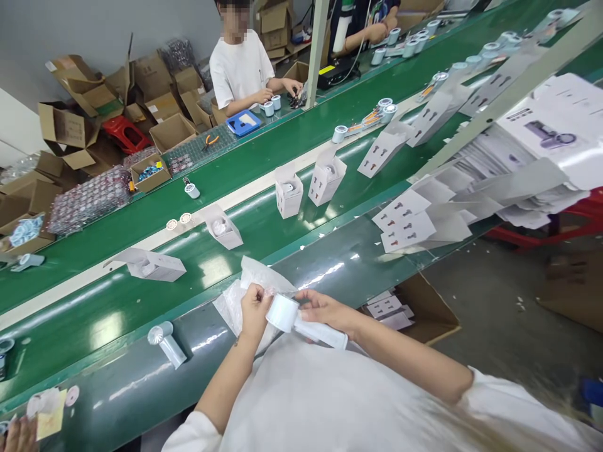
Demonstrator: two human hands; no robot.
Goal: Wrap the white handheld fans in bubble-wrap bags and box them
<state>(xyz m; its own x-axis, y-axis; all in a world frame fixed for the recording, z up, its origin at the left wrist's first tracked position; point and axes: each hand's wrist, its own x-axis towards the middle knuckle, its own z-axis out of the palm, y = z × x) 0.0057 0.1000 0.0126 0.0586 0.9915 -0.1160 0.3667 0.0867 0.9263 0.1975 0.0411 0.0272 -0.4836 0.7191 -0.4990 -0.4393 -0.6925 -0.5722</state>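
Note:
In front of my body is a pale blue hair-dryer-shaped device (282, 312), with a round barrel head and a straight handle. My right hand (323, 312) is closed around it where the head meets the handle. My left hand (254, 309) pinches the edge of a clear bubble-wrap bag (266, 274) beside the head. Part of this bag lies under my left hand on the grey bench; how far it reaches around the device is hidden. A similar device (167, 343) lies on the bench to the left.
Beyond the bench runs a green conveyor belt (249, 263) carrying open white boxes (288, 193). Flat printed cartons (409, 220) are stacked at right, above a cardboard box (424, 307). A co-worker (242, 69) sits across the belt; another person's hand (21, 433) shows at lower left.

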